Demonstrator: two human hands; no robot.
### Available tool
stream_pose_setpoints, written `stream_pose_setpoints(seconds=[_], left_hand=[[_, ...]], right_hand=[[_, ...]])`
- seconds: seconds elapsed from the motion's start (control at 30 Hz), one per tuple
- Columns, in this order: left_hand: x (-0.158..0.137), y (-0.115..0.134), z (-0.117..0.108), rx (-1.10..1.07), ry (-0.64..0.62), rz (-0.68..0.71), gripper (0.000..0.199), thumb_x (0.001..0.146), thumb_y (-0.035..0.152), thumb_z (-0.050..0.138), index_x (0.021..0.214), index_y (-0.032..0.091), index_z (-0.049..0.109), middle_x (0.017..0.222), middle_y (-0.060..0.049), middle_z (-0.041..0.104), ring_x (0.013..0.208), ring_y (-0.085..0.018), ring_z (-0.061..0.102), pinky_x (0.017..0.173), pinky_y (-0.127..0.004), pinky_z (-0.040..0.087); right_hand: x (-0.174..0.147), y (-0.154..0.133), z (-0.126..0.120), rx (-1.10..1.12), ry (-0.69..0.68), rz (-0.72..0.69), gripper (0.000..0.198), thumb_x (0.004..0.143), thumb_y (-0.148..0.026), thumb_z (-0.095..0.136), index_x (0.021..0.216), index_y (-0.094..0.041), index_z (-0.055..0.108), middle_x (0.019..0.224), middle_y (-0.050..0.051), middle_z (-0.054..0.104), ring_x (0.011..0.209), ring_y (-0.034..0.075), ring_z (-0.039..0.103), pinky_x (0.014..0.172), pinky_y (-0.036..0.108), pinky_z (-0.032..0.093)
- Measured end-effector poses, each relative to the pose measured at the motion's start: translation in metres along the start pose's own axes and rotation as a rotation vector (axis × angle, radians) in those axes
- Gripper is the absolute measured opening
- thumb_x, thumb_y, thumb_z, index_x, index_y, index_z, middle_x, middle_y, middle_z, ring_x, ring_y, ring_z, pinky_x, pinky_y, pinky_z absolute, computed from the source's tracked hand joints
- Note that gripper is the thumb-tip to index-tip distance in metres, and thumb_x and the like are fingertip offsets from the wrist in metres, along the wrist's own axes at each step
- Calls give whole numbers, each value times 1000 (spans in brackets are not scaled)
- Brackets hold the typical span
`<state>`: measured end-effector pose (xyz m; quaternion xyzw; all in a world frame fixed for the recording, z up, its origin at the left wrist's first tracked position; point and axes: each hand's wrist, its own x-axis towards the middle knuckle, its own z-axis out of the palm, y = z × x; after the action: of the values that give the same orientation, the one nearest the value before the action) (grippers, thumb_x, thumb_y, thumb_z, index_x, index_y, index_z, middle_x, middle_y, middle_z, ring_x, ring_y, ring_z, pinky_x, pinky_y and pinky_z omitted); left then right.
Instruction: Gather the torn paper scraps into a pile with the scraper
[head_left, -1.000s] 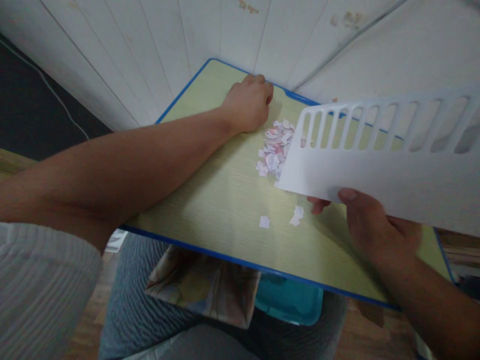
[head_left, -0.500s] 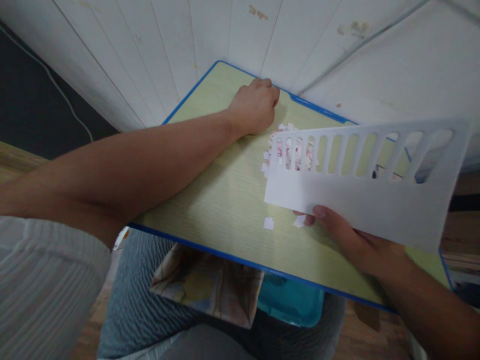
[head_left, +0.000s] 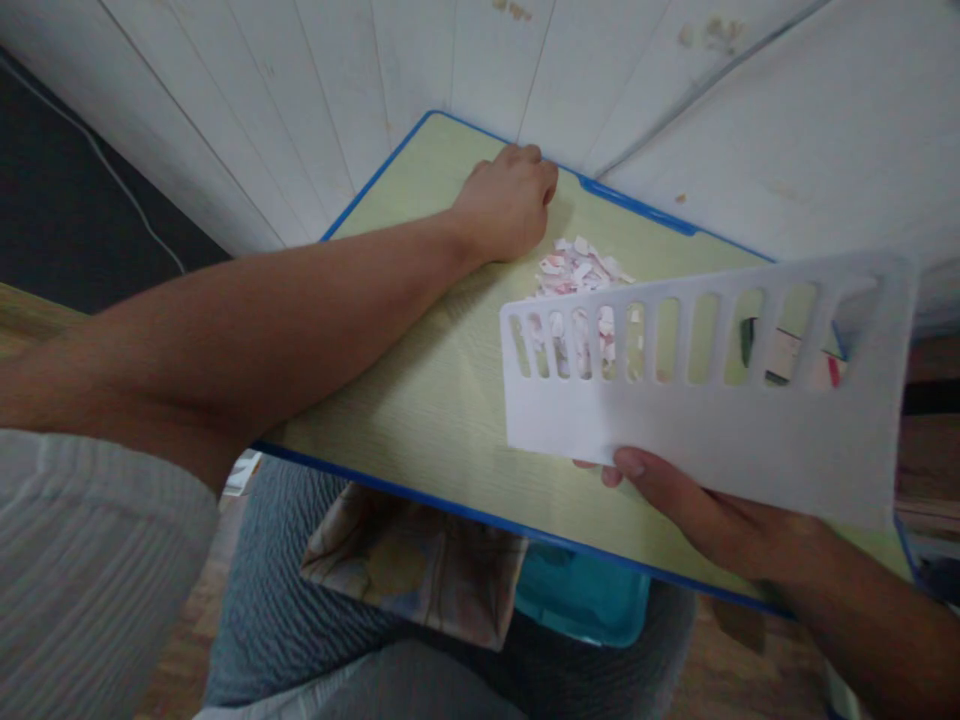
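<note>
Gripping the panel [head_left: 555, 415], my right hand [head_left: 724, 530] now has it lower, so more scraps [head_left: 576, 268] show above; I can't tell my left hand's [head_left: 510, 205] grip.

slotted panel [head_left: 697, 440] in right hand [head_left: 720, 515], paper scraps [head_left: 576, 266] behind, left hand [head_left: 510, 203] on tabletop [head_left: 420, 380]

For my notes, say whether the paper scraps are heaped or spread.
Heaped: visible paper scraps mostly cluster, partly behind the white slotted panel.
</note>
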<state>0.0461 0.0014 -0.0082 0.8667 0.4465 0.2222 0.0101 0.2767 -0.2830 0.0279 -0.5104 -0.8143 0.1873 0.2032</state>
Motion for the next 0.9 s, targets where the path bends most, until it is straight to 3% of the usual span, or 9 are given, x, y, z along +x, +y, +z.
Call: stream_pose_setpoints(seconds=[0.1, 0.3, 0.43, 0.57, 0.8, 0.9], left_hand=[[0, 1, 0, 3, -1, -6, 37, 110, 2, 56, 133, 12, 84, 147, -21, 76, 147, -43, 66, 114, -59, 60], [0, 2, -1, 12, -9, -14, 38, 110, 2, 56, 134, 12, 84, 146, -20, 75, 147, -41, 66, 115, -58, 60], [-1, 3, -3, 4, -16, -14, 39, 110, 2, 54, 134, 11, 84, 147, -22, 74, 148, -43, 65, 116, -61, 59], [0, 2, -1, 15, -12, -18, 39, 111, 3, 54, 134, 13, 83, 146, -20, 75, 148, -40, 65, 114, -55, 59], [0, 0, -1, 7, -11, -15, 38, 110, 2, 56, 134, 12, 84, 146, -20, 75, 147, -42, 66, 113, -57, 60], [1, 1, -1, 12, -9, -7, 38, 111, 3, 55, 134, 11, 83, 146, -21, 75, 148, -43, 66, 112, -57, 60]], right_hand=[[3, -10, 0, -72, -28, -113, 9, 104, -43, 83, 107, -42, 91, 115, -6, 93, 138, 34, 83, 120, 49, 71], [6, -26, -5, -72, -45, -258, 28, 101, -40, 85, 127, -49, 88, 118, -8, 93, 134, 32, 85, 113, 43, 74], [-7, -11, -6, -71, -34, -142, 25, 104, -40, 84, 127, -48, 89, 122, -7, 92, 134, 34, 85, 113, 46, 75], [-16, -1, -2, -29, 41, -18, 25, 108, -44, 80, 130, -44, 91, 125, -5, 92, 137, 38, 83, 116, 53, 74], [-1, -19, -5, -23, -53, -186, 30, 101, -36, 86, 129, -46, 91, 122, -5, 93, 138, 37, 83, 116, 48, 73], [1, -21, -5, 41, -43, -110, 21, 95, -41, 90, 116, -45, 94, 117, -4, 93, 135, 38, 84, 113, 47, 74]])
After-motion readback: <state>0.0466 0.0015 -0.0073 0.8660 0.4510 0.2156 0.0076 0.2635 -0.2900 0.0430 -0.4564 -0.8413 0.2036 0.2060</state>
